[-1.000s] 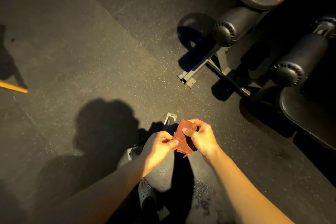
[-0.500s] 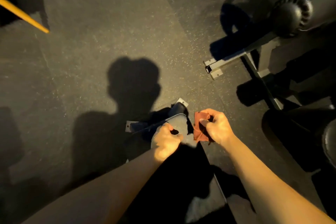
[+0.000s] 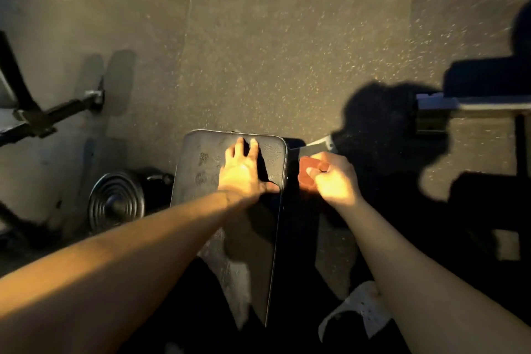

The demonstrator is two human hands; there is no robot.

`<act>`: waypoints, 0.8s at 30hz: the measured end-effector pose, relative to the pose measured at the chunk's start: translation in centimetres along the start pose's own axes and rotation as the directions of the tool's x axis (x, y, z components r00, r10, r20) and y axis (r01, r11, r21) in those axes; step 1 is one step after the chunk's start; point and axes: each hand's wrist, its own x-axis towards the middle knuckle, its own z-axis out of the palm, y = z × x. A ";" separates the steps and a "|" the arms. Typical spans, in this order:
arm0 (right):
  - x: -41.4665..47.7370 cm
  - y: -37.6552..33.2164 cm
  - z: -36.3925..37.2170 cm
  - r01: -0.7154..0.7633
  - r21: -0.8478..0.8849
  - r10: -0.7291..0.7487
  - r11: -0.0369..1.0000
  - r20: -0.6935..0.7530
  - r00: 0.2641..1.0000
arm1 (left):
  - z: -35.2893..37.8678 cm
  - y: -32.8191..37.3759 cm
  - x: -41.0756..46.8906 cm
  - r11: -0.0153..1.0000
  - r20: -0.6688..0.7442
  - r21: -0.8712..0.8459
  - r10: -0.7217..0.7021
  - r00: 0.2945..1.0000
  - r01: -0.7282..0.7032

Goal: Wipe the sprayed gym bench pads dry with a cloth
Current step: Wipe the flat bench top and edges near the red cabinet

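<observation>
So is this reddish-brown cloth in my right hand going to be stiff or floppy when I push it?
Probably floppy: the reddish-brown cloth sits bunched inside the right hand. Likely light too: one curled grip holds all of it.

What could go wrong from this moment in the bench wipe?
The left hand lies flat on the bench pad near dark blotches, so it may smear them or slip. The cloth is bunched in the right hand, off the pad's edge; a small wiping face may leave streaks. The weight plate beside the pad could trip a foot.
</observation>
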 end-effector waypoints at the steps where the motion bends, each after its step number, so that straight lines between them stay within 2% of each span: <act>1: 0.8 -0.4 0.2 -0.025 0.061 0.025 0.998 0.013 1.000 | 0.0 0.0 0.0 1.000 0.010 0.013 0.002 1.000 -0.002; 5: 4.3 -1.9 1.1 -0.020 0.082 0.021 0.996 -0.012 1.000 | 0.0 0.0 -0.1 0.998 0.021 0.057 -0.002 1.000 0.000; 8: 4.6 -2.1 2.1 0.000 0.093 -0.006 0.996 0.064 0.998 | 0.2 -0.2 0.0 0.997 0.024 0.077 0.005 1.000 -0.007; 10: 3.2 -0.8 2.8 0.022 0.143 -0.037 0.990 0.106 0.994 | 0.2 -0.2 0.2 0.996 0.031 0.084 0.006 1.000 -0.009; 12: 0.2 0.7 3.3 0.079 0.111 -0.093 0.991 0.133 0.987 | 0.2 -0.3 0.2 0.995 0.032 0.097 0.007 0.999 -0.010; 14: -3.1 1.5 3.4 0.029 0.102 -0.048 0.994 0.192 0.980 | 0.3 -0.4 0.3 0.994 0.030 0.106 0.014 0.999 -0.018; 15: -3.7 1.7 3.5 0.024 0.085 -0.040 0.996 0.192 0.980 | 0.4 -0.5 0.3 0.994 0.029 0.108 0.018 0.999 -0.021; 18: -0.8 1.1 3.7 0.133 0.086 -0.143 0.987 0.120 0.982 | 0.8 -0.6 0.4 0.995 0.026 0.097 0.016 1.000 -0.018; 21: 2.8 0.2 3.6 0.152 -0.015 -0.150 0.988 0.096 0.984 | 1.1 -0.5 0.5 0.995 -0.006 0.096 0.025 1.000 -0.024; 24: -0.1 1.4 4.3 0.224 0.028 -0.224 0.974 0.029 0.974 | 1.2 -0.7 0.6 0.995 -0.014 0.095 0.030 0.999 -0.028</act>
